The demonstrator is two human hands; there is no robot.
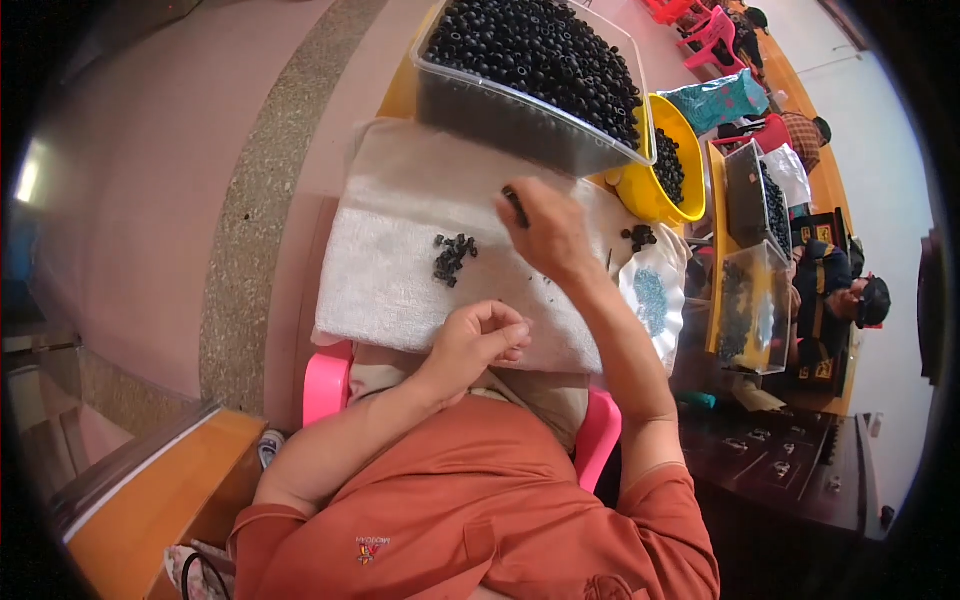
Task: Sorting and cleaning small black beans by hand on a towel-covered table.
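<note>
Over the near edge of a white towel (385, 215), my left hand (478, 345) is closed, thumb against curled fingers; anything in it is too small to make out. My right hand (548, 232) reaches farther across the towel, its fingers bent round a small black piece (516, 205) that shows at the fingertips. A little pile of dark ring-like pieces (455, 260) lies on the towel, left of my right hand. Beyond it a clear plastic bin (535, 105) is heaped with black ring-shaped pieces (530, 50).
Right of the bin stands a yellow bowl (640, 190) with black pieces. Nearer are a few loose black pieces (638, 237) and a white sheet (672, 350) bearing small blue-green bits (651, 298). Another person (835, 280) sits at the right by clear bins (755, 300).
</note>
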